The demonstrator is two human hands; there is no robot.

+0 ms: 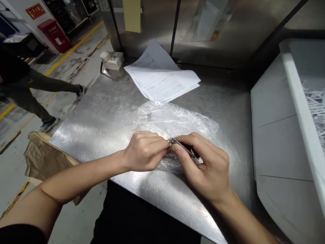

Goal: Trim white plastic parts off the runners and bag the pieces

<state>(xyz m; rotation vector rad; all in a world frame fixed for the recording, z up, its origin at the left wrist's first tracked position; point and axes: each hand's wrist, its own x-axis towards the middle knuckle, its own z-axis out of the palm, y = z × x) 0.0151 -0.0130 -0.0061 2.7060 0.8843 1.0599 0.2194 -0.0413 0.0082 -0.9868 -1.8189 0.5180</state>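
Observation:
My right hand [208, 166] is closed, thumb and forefinger pinching a slim, shiny metal tool that looks like nail clippers [185, 146]. The tool's tip points left, toward my left hand [147, 151]. That hand is curled shut, its thumb and forefinger meeting at the tip of the tool. A tiny pale bit shows at those fingertips, too small to name. Below and behind both hands a clear plastic bag [179, 119] lies crumpled on the metal table [94, 116]; the hands partly cover it.
Printed sheets [163, 76] lie beyond the bag, near a white power strip [113, 60]. A large white bin [287, 121] holding many thin white pieces stands at right. Brown paper [45, 159] hangs off the table's left side. Another person [21, 75] is on the floor at left.

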